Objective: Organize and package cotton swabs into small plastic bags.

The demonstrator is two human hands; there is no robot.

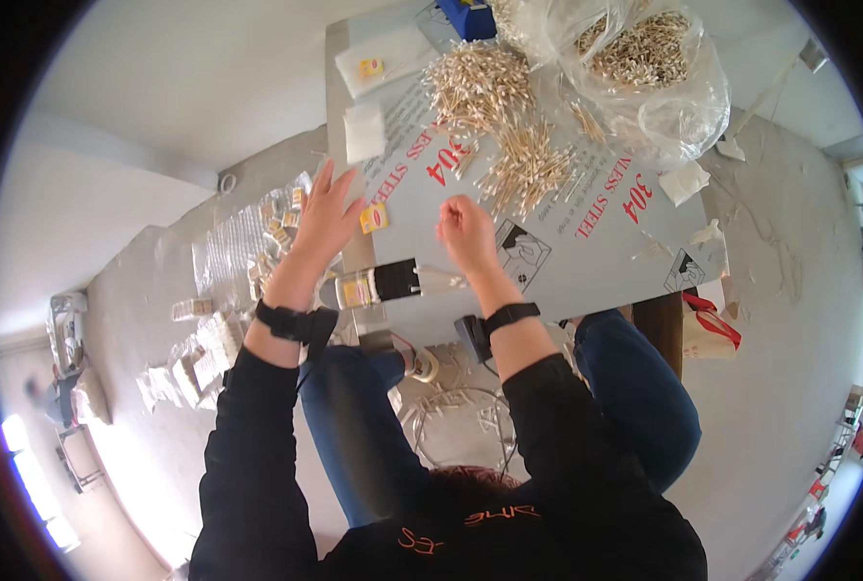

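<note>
Your right hand (465, 230) is curled shut, pinching what look like thin sticks; your left hand (327, 215) lies open, fingers spread, just beside a small yellow packet (374, 218). The stick pile (523, 167) ahead on the grey sheet (596, 261) likely handles light, stiff and snappable: pinch sticks mid-length.

Obs., surroundings only. I log a clear plastic bag (664, 87) of pale sticks at 1 o'clock, slumped on the grey sheet. A blue box (467, 16) is at 12 o'clock, cut by the frame edge. A white paper square (363, 131) lies at 11 o'clock. A red-and-white bag (710, 329) is on the floor at 3 o'clock. Small cartons (194, 363) lie scattered at 9 o'clock, near a bubble-wrap sheet (238, 247).
</note>
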